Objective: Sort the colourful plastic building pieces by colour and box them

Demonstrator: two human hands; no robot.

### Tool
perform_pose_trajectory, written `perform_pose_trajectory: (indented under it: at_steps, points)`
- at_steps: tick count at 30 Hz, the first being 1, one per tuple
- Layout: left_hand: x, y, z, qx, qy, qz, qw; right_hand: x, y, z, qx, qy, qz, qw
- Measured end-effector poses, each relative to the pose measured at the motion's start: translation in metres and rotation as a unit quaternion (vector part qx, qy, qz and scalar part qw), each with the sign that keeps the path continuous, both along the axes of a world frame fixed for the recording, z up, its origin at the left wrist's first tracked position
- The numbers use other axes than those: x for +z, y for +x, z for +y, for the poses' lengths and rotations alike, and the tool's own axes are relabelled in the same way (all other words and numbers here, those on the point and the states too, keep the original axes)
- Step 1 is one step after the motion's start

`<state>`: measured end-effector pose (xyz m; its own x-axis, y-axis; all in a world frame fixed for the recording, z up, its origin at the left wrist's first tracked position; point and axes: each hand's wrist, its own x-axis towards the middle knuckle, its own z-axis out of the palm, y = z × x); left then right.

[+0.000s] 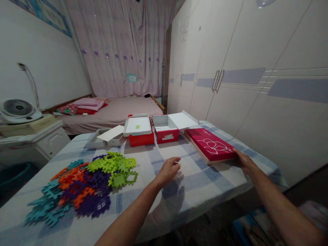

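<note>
The right hand (244, 161) clasped a corner of a flat, closed magenta cardboard box (214, 145) on the checked-cloth table (150, 160); the empty left hand (169, 169) hovered, fingers parted. Multicoloured toothed plastic pieces (98, 176) lay heaped, unboxed.

This is a bedroom in a home: a bed (125, 106) with a wooden frame fills the far end, folded pink bedding (88, 101) piled on its left part. Behind it hangs a pale pink curtain (115, 30) with a row of small purple ornaments. A tall white wardrobe (235, 106) with lilac panels and metal handles lines the right side, while a white electric fan (19, 108) sits above a low white cabinet (46, 145) on the left
</note>
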<state>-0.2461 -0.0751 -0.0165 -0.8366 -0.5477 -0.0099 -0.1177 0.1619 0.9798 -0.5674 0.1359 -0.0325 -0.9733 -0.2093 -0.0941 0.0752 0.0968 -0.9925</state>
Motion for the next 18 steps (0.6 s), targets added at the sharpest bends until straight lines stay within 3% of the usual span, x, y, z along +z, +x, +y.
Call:
perform_pose_trajectory:
  at_steps: [2, 5, 9, 13, 18]
  points:
    - [-0.011, -0.036, 0.008, -0.011, 0.032, 0.009, 0.999, 0.000, 0.010, -0.001, 0.012, -0.011, -0.052, 0.999]
    - [-0.026, -0.078, 0.022, -0.014, 0.062, 0.038, 0.997, 0.001, 0.024, 0.003, 0.039, 0.015, -0.029, 0.999]
    - [-0.030, -0.103, 0.038, -0.032, 0.086, 0.098, 0.991, 0.001, 0.045, 0.004, 0.091, 0.067, 0.013, 0.993]
    - [-0.018, -0.091, 0.049, -0.018, 0.084, 0.133, 0.987, 0.004, 0.064, 0.003, 0.055, 0.102, 0.061, 0.991]
    - [-0.008, -0.034, 0.076, 0.000, 0.063, 0.096, 0.993, 0.006, 0.100, 0.020, 0.033, 0.103, 0.066, 0.992]
